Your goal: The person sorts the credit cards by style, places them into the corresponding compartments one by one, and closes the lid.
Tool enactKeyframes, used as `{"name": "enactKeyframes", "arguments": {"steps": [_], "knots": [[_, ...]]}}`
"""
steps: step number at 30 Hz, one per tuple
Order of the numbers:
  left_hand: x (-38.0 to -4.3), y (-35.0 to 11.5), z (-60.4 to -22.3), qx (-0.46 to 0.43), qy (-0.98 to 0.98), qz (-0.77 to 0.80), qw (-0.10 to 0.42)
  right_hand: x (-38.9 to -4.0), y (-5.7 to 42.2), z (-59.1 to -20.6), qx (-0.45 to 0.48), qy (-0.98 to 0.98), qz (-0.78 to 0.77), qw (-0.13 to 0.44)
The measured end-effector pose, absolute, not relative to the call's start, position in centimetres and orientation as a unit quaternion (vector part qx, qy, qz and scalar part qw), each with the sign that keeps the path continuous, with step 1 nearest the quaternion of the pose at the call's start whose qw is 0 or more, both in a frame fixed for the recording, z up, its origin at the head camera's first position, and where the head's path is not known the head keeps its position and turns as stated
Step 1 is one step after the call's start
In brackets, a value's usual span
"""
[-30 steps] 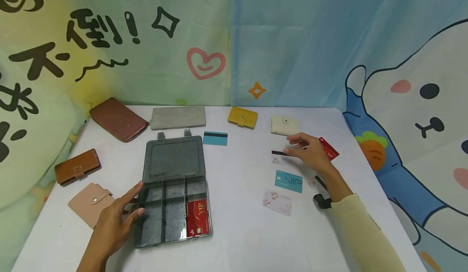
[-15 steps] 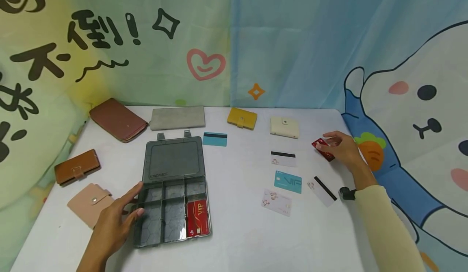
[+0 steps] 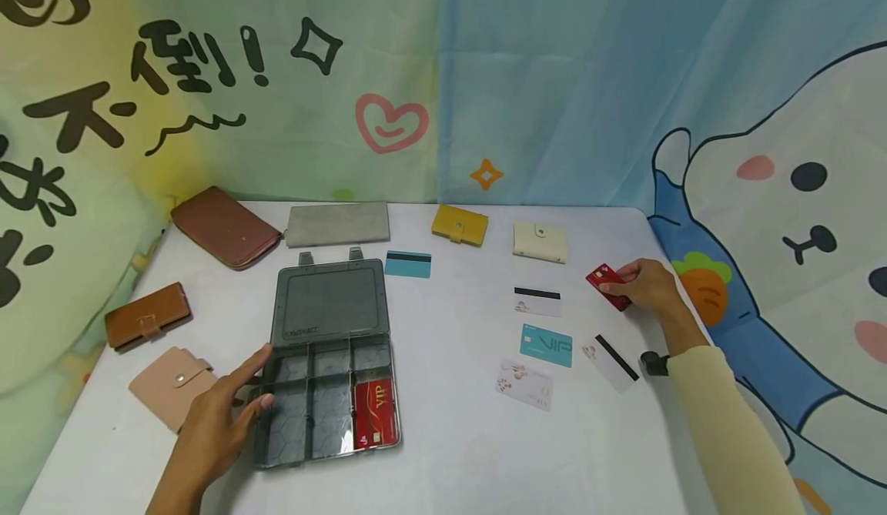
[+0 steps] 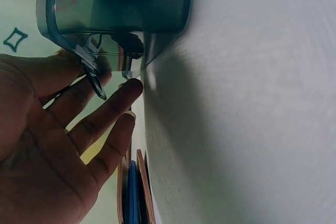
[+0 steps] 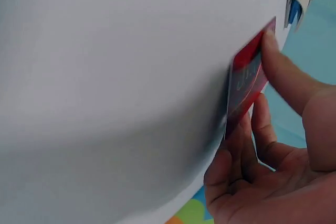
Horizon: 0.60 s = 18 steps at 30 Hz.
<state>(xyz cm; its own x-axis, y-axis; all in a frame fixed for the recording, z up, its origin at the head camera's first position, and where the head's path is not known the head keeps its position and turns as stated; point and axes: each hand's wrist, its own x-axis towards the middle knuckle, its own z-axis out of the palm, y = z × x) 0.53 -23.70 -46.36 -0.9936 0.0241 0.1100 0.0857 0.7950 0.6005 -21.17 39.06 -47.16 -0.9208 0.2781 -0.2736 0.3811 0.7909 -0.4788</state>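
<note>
My right hand pinches a red VIP card at the right side of the table; in the right wrist view the thumb lies on the face of the red card and the fingers are behind it. At the left, my left hand rests against the side of a grey divided plastic box, fingers fairly straight. The left wrist view shows those fingers beside the box's translucent side. The box's lid is folded back, and another red VIP card lies in its front right compartment.
Loose cards lie between box and right hand: a striped white card, a teal VIP card, a floral card and a tilted one. A blue card lies behind. Wallets, including a yellow one, line the back and left.
My right hand has moved right, from above the striped white card to the red card, and now pinches it, shifting it slightly left. The left hand and box have stayed put.
</note>
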Motion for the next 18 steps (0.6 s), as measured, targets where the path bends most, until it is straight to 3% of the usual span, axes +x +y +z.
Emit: {"name": "enactKeyframes", "arguments": {"steps": [9, 18], "knots": [[0.6, -23.7, -46.2, -0.032, -0.945, -0.321, 0.059, -20.2, 37.5, -45.3, 0.102, 0.942, -0.301, 0.111], [0.6, -23.7, -46.1, -0.032, -0.944, -0.322, 0.057, -17.6, 32.5, -43.1, -0.004, 0.923, -0.369, 0.113]]}}
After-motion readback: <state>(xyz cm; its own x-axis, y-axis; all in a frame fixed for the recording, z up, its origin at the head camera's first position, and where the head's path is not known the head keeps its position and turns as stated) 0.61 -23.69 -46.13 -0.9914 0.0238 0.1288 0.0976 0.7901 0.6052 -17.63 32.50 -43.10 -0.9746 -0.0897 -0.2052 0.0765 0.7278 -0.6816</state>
